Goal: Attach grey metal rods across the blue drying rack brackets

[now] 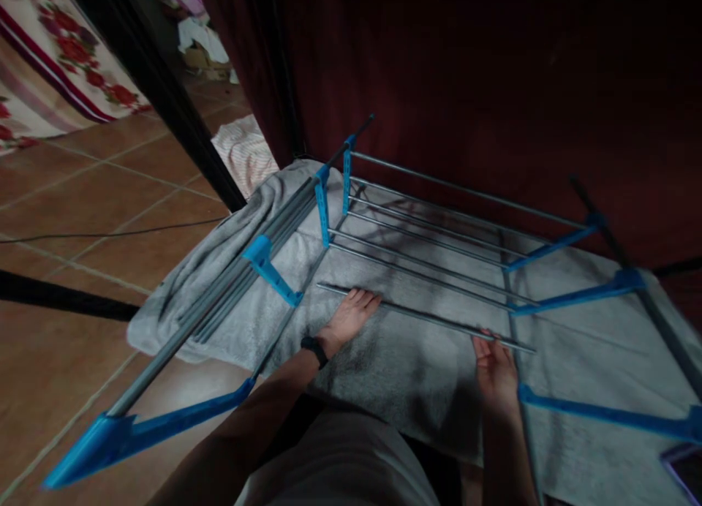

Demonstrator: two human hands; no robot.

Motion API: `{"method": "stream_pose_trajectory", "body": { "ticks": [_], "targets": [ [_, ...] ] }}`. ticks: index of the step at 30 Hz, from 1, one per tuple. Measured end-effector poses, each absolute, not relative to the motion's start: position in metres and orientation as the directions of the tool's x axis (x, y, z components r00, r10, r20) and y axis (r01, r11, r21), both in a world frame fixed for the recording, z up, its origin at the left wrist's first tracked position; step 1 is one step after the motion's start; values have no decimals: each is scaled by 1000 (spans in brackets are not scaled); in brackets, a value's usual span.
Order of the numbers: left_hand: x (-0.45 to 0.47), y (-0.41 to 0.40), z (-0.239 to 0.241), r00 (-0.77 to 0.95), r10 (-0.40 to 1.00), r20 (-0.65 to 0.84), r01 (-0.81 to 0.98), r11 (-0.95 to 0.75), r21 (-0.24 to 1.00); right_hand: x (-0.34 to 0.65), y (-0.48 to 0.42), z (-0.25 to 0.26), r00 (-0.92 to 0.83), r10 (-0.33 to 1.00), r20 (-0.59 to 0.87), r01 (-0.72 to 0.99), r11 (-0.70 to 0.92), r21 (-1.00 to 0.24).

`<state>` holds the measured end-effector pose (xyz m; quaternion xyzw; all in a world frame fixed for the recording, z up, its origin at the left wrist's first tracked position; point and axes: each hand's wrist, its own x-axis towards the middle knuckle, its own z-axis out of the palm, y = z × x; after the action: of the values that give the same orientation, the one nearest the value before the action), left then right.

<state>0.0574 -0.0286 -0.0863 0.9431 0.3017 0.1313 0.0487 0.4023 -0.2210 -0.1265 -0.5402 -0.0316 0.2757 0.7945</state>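
Note:
A thin grey metal tube (422,316) lies crosswise between my hands, low over the grey blanket. My left hand (355,312), with a dark band on the wrist, closes over it from above near its left end. Palm turned up, my right hand (495,363) holds the tube near its right end, fingers curled around it. Beyond them stands a partly joined rack frame of grey tubes and blue plastic brackets; one blue bracket (274,276) is left of my left hand, another blue bracket (603,411) right of my right hand. Both ends of the held tube are apart from the brackets.
Several loose grey tubes (241,287) lie at the left of the blanket (378,367). A phone-like dark object (683,468) rests at the lower right. A dark red curtain (466,89) hangs behind. Black poles (164,96) and tiled floor (71,330) are at left.

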Motion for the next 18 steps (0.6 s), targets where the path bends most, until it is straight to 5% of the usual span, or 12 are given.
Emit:
{"method": "stream_pose_trajectory", "body": {
  "ticks": [18],
  "targets": [
    [51, -11, -100, 721, 538, 436, 483, -842, 240, 393, -191, -83, 820, 493, -289, -460, 270, -846]
  ]
}}
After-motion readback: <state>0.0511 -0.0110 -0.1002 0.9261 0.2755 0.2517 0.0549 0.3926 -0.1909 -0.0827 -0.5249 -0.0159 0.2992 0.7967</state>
